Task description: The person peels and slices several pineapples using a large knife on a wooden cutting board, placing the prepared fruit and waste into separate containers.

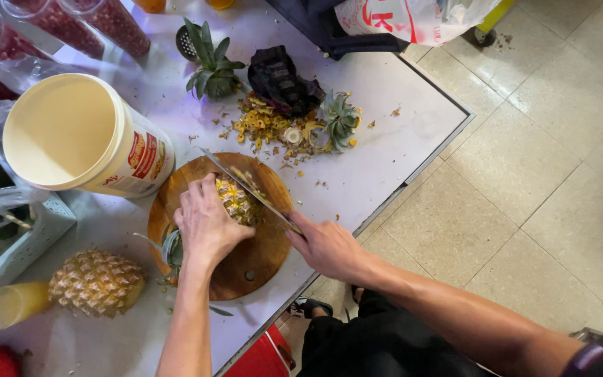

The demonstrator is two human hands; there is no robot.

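My left hand (207,225) presses down on a partly peeled pineapple (237,202) lying on a round wooden cutting board (252,262). My right hand (326,246) grips the handle of a long knife (242,183), whose blade rests slanted against the pineapple's far side. The fruit's green crown (170,250) pokes out to the left under my left wrist.
A whole peeled pineapple (95,281) lies at the near left. A big cream bucket (82,136) lies on its side left of the board. Peel scraps (273,129), cut crowns (212,66) and a dark bag (280,80) sit beyond the board. The table edge (413,174) runs on the right.
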